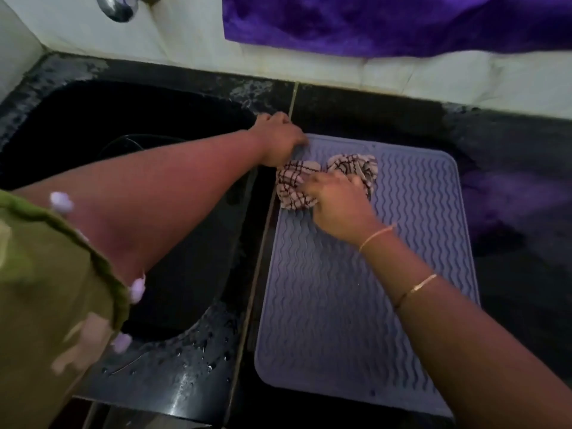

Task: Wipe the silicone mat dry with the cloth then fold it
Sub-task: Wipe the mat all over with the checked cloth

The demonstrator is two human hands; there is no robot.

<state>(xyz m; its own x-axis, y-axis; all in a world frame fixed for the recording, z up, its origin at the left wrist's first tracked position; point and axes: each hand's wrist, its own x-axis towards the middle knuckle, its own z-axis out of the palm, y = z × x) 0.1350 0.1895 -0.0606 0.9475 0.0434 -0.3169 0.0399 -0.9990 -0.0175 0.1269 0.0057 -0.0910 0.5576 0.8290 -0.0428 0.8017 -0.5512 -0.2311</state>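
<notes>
**Lilac silicone under the cloth, far end being wiped**

Found the silicone mat (356, 305) lying flat on the black countertop (510, 144), just right of the sink (77, 125), its left long edge close beside the sink's rim. Read its long axis as running away from the body toward the wall, leaning a little to the right at the far end, wavy ridged face up.

Saw the right hand (337, 209) clamped over the bunched checked cloth (292, 181), fingers curled round it, pressing it onto the mat near the far left end. Saw the left hand (278, 137) curled at the mat's far-left corner, touching it. Could not tell whether pinching the edge or only pinning it down.

Judged the mat light, soft and floppy, grippy when dry but probably slick where wet, and apt to creep on the counter unless held. Judged the corners and short edges the best places to take hold for folding, near short edge brought up to the far one, across the long axis. Noted water drops (201, 345) on the counter by the sink's near rim.
</notes>
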